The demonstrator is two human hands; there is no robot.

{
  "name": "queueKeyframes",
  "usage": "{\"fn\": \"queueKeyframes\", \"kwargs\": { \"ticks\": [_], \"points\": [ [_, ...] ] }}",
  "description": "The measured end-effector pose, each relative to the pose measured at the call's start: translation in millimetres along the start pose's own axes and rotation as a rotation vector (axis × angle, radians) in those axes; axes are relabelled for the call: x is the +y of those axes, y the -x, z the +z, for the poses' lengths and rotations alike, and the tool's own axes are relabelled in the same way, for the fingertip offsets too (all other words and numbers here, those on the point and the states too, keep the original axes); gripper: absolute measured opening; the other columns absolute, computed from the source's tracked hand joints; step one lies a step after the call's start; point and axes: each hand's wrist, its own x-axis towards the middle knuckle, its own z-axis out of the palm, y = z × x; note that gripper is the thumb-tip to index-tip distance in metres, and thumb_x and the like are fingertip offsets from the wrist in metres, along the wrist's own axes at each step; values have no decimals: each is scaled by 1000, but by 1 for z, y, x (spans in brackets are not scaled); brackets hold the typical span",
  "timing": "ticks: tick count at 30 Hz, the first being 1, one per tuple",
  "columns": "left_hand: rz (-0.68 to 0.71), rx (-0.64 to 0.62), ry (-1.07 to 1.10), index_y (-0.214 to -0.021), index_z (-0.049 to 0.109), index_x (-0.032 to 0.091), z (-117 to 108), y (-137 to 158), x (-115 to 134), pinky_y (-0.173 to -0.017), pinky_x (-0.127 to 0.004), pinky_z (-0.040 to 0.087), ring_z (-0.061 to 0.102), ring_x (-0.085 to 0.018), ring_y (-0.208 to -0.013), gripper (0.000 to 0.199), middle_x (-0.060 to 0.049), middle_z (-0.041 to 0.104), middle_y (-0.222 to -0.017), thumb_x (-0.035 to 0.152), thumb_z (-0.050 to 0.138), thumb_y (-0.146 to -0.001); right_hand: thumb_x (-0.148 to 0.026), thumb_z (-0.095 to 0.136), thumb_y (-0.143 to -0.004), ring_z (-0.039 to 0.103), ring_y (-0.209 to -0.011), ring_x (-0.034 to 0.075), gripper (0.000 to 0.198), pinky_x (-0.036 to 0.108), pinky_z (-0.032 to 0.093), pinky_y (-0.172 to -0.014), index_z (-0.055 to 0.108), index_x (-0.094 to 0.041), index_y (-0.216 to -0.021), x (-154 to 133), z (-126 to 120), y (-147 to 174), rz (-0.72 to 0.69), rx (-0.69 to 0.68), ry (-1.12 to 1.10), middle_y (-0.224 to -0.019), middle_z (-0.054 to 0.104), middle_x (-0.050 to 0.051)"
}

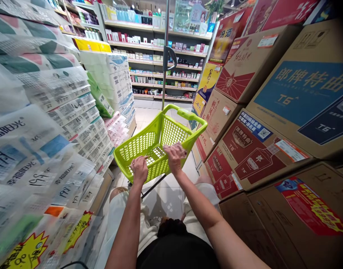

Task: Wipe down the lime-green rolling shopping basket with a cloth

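Note:
A lime-green plastic shopping cart (150, 141) with a lattice basket stands at an angle in front of me. Its push handle (185, 113) is at the far right end. My left hand (139, 170) is closed over the near rim of the basket, fingers curled inward. Farther right, my right hand (174, 154) is over the same side with bent, closed fingers. A small mottled pinkish patch shows at its fingers; what it is, I cannot make out. Through the basket's holes the floor shows.
Stacked tissue packs (67, 86) with handwritten prices line the left. Stacked cardboard liquor boxes (244, 149) rise close on the right. Behind the cart, an upright metal pole (165, 56) stands before shelves of small packaged goods (157, 48). Pale tiles (171, 194) cover the floor.

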Motion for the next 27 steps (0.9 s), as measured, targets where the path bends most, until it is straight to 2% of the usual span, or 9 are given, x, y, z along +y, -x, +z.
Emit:
{"fn": "queueKeyframes", "kwargs": {
  "ticks": [3, 7, 11, 15, 19, 20, 23, 24, 27],
  "points": [
    [-12, 16, -9, -107, 73, 23, -8, 1, -8, -119, -49, 25, 58, -26, -125, 34, -9, 73, -118, 22, 42, -94, -7, 51, -97, 56, -122, 20, 40, 39, 42, -113, 68, -27, -126, 0, 2, 0, -123, -109, -62, -117, 73, 4],
    [-53, 71, -25, -105, 74, 23, -16, 1, -16, -119, -50, 25, 58, -25, -126, 33, -8, 74, -118, 20, 43, -93, -6, 47, -98, 56, -123, 22, 40, 46, 40, -115, 70, -25, -126, -12, 8, 4, 16, -11, -16, -116, 72, 7],
    [-67, 79, -32, -106, 73, 23, -20, 1, -21, -119, -49, 26, 59, -25, -125, 33, -8, 74, -118, 21, 43, -93, -6, 46, -98, 55, -128, 19, 45, 43, 39, -118, 66, -28, -132, -27, 16, 10, -149, -144, -106, -124, 71, 5],
    [-83, 104, -49, -105, 73, 23, -24, 1, -29, -118, -48, 30, 60, -25, -125, 33, -9, 73, -120, 21, 42, -93, -5, 46, -98, 54, -128, 21, 42, 42, 42, -115, 68, -24, -129, -34, 23, 8, 18, -32, -62, -121, 72, 8],
    [-104, 120, -60, -102, 72, 22, -32, 0, -43, -115, -46, 34, 62, -25, -120, 32, -9, 74, -117, 21, 41, -93, -6, 50, -98, 53, -130, 19, 45, 39, 40, -117, 65, -28, -133, -49, 30, 10, -162, -142, -142, -127, 70, 5],
    [-103, 128, -61, -102, 72, 22, -34, 0, -47, -115, -46, 34, 62, -24, -118, 33, -9, 74, -117, 21, 40, -93, -8, 51, -98, 54, -129, 19, 43, 39, 40, -118, 66, -28, -133, -53, 32, 11, -163, -150, -148, -125, 70, 4],
    [-116, 150, -42, -102, 72, 23, -39, 0, -57, -112, -44, 39, 62, -24, -116, 34, -8, 75, -116, 23, 39, -93, -7, 50, -98, 56, -126, 21, 41, 43, 41, -117, 68, -26, -130, -70, 39, 17, -10, -65, -94, -121, 71, 6],
    [-131, 148, -25, -102, 72, 22, -40, 0, -60, -110, -43, 41, 62, -25, -116, 35, -9, 75, -115, 24, 38, -92, -6, 49, -98, 56, -127, 21, 42, 43, 41, -117, 68, -26, -130, -77, 42, 20, -15, -51, -88, -121, 71, 7],
    [-191, 140, 35, -103, 72, 21, -44, 1, -68, -107, -42, 45, 62, -25, -116, 37, -9, 75, -115, 26, 37, -92, -8, 50, -98, 54, -131, 19, 44, 40, 40, -119, 66, -28, -133, -98, 49, 28, -257, -127, -165, -128, 69, 5]
  ]
}}
